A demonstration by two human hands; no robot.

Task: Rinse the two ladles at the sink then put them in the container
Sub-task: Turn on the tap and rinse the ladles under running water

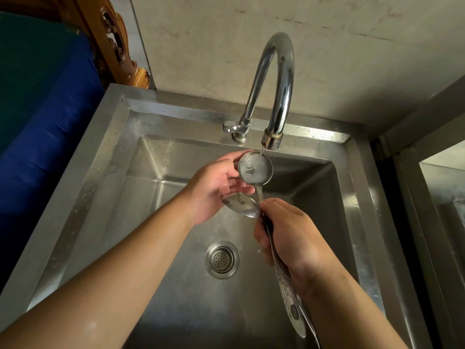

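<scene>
Two ladles are held over the steel sink (105,159). Both handles are clamped together in the right hand (289,235), whose fingers are curled round them. The upper ladle (255,168) is held with its bowl right under the spout of the tap (276,84), and a thin stream of water is caught in it. The lower ladle (242,206) is held just beneath it. The left hand (214,187) is spread apart, its lightly bent fingers laid against the left edge of the upper bowl. A drain strainer (222,259) is seen in the basin floor.
</scene>
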